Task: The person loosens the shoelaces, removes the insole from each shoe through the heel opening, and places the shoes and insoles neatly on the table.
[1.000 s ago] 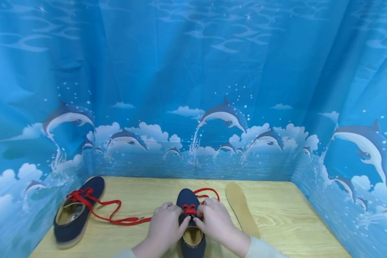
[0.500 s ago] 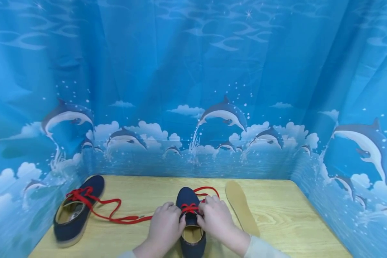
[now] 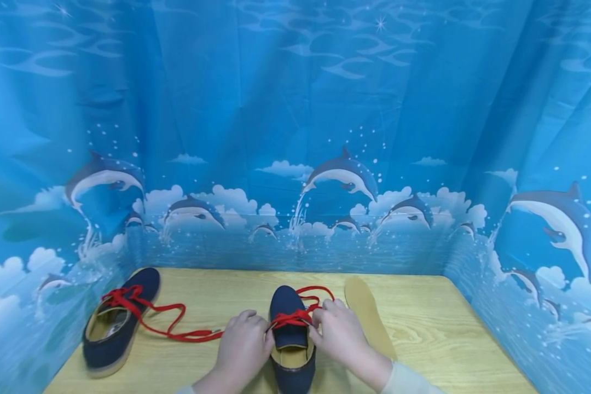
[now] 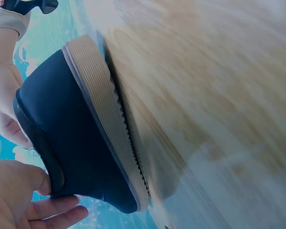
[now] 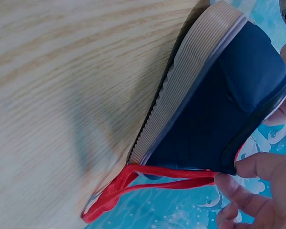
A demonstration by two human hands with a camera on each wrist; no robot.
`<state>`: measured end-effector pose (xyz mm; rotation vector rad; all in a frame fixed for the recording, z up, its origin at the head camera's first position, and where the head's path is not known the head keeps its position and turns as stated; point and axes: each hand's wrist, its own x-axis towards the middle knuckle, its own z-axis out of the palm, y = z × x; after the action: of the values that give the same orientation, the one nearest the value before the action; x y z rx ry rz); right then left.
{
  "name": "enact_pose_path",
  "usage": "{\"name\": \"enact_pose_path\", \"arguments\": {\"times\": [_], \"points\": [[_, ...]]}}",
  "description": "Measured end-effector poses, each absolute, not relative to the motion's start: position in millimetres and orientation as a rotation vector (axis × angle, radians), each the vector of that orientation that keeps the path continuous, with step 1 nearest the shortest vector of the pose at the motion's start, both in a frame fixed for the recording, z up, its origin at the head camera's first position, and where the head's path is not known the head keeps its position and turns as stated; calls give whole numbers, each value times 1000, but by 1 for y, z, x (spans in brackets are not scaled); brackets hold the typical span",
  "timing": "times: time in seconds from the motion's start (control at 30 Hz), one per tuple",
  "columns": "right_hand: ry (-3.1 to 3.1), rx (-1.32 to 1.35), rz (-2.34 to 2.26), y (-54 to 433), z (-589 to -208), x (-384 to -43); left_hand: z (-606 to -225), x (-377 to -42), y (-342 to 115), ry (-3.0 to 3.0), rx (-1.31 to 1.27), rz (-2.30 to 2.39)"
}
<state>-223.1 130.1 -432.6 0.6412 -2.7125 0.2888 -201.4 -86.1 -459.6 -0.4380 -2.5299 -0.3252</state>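
A navy shoe (image 3: 284, 301) with red shoelaces (image 3: 293, 318) sits in front of me, toe pointing away. With my left hand (image 3: 243, 346) I pinch the edge of its left lace flap; the left wrist view shows thumb and fingers on the upper (image 4: 69, 129). My right hand (image 3: 342, 335) pinches the right lace flap, beside the red lace (image 5: 181, 172) that hangs over the shoe's side in the right wrist view. The flaps are spread apart, and the tongue (image 3: 291, 336) lies between them above the tan opening.
A second navy shoe (image 3: 109, 345) with red laces lies at the table's left, its long lace (image 3: 187, 336) trailing toward my left hand. A tan insole (image 3: 366, 309) lies right of my right hand. The wooden table (image 3: 438, 334) is bordered by a blue dolphin curtain (image 3: 295, 164).
My hands have moved apart, pulling the lace flaps outward to both sides. The shoe's opening looks wider and more of the tongue shows. The other shoe and the insole have stayed put.
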Motion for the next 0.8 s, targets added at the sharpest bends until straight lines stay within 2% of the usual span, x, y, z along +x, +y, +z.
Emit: {"name": "enact_pose_path", "arguments": {"times": [0.8], "points": [[-2743,676,101,110,-430,-233,-452,-213,-71,-2663,-378,-180]]}}
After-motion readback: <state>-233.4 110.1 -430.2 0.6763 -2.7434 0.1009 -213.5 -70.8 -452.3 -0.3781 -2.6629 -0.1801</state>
